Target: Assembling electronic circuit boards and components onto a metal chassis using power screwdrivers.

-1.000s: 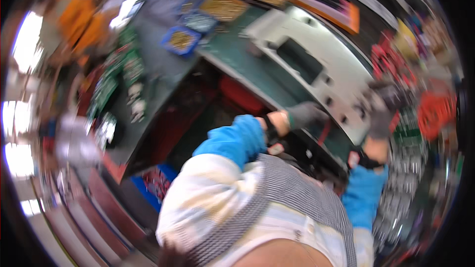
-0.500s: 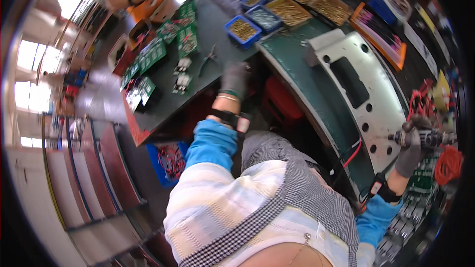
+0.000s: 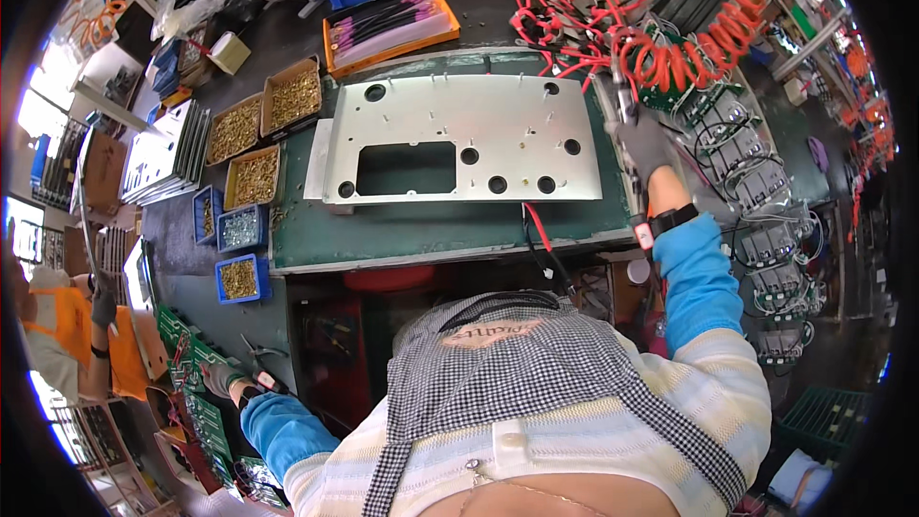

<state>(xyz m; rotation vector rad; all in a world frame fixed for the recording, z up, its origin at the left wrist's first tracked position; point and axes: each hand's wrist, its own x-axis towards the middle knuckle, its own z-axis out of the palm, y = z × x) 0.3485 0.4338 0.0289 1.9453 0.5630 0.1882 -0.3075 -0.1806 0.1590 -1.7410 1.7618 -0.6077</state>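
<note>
My right hand, in a grey glove, is closed around a slim silver power screwdriver just off the right end of a metal panel. The panel lies flat on the green work surface; it has a rectangular cutout, several black-ringed holes and upright studs. Far to the left, my gloved left hand reaches to the green circuit boards, its fingertips at the edge of one. Whether those fingers grip the board is too small to make out. A pair of pliers lies beside that hand.
Open boxes of brass fasteners and blue bins stand left of the panel. Behind it is an orange tray. Red cables, a coiled red hose and wired assemblies fill the right. A co-worker stands at far left.
The view has swung right, so the panel now lies in front of me. My left hand has moved from beside the pliers to the circuit boards. My right hand still holds the screwdriver.
</note>
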